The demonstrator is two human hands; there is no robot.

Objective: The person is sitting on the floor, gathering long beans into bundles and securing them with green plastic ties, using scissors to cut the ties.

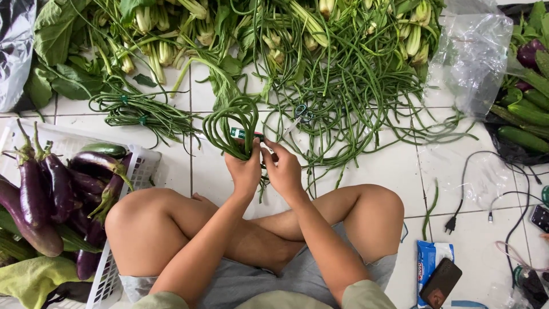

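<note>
Head view: two hands held a bunch of long beans over the tiled floor.

The left hand (pixel 243 171) was closed tight around the bunch of long green beans (pixel 231 129), which was bent into a loop above it. The right hand (pixel 283 169) sat just beside it, fingers curled and pinching the green tape (pixel 240 134) wrapped around the bunch. Below the hands were the person's bent knees. Just past the bunch, a big loose pile of long beans (pixel 354 86) lay spread across the floor (pixel 457 177), with small scissors (pixel 301 111) on it. A tied bundle of beans (pixel 143 111) lay to the left. A white basket (pixel 140 171) of purple eggplants (pixel 51 189) stood at the left edge. Leafy greens (pixel 166 34) lay along the top edge, and cucumbers (pixel 526 120) at the right edge.
</note>
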